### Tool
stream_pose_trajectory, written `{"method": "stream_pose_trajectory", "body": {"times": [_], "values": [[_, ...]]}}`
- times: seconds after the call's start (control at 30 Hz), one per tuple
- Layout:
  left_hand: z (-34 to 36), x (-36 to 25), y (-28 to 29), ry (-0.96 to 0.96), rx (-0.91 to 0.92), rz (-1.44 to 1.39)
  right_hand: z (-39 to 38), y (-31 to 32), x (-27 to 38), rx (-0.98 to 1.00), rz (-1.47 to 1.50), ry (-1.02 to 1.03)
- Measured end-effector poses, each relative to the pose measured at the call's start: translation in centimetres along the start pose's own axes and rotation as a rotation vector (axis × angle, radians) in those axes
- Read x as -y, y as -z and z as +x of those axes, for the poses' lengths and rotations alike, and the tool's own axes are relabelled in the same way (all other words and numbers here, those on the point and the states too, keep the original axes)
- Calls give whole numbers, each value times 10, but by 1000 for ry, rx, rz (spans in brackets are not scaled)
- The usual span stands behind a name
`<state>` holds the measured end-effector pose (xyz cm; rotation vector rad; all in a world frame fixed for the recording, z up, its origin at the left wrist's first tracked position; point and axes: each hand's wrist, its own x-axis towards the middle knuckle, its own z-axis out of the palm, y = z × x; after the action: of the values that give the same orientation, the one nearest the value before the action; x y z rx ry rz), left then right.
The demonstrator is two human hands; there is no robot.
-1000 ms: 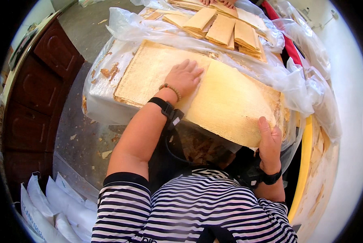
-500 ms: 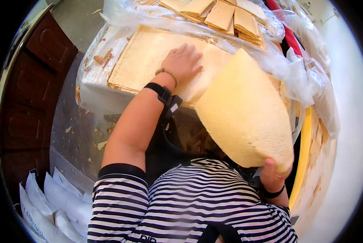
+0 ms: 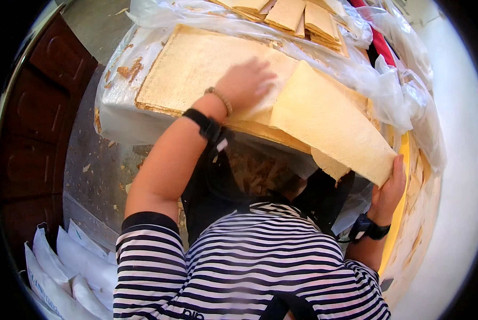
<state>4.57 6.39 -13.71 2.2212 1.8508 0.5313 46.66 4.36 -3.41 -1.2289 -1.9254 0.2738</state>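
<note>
Toward R hand point(image 3: 390, 186), sheet point(image 3: 332, 120) lengthwise diag

The plastic-draped table point(image 3: 115, 118) in front of me bore a broad stack of tan sheets point(image 3: 196, 64), brown flakes point(image 3: 135, 68) left of it, and folded tan pieces point(image 3: 320, 25) farther back.

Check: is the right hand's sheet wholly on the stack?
Partly off: the sheet overhangs the stack, its near corner in the right hand.

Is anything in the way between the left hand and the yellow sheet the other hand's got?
Nothing visible is. Only the flat top of the stack shows between the blurry left hand and the yellow sheet. The right hand holds the sheet's corner.
</note>
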Motion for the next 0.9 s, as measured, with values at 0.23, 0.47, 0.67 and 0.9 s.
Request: {"method": "stream_pose_trajectory", "body": {"times": [0.23, 0.47, 0.67, 0.9], "values": [[-23, -20, -17, -162, 3, -177, 62, -27, -18, 39, 936, -569], [-25, -28, -13, -115, -3, -187, 101, -21, 17, -30, 1054, -591], [-24, -32, -32, -64, -161, -125, 74, -25, 22, 54, -96, 351], [-20, -23, -28, -85, -251, -428, 81, -18, -3, 22, 993, -445]]}}
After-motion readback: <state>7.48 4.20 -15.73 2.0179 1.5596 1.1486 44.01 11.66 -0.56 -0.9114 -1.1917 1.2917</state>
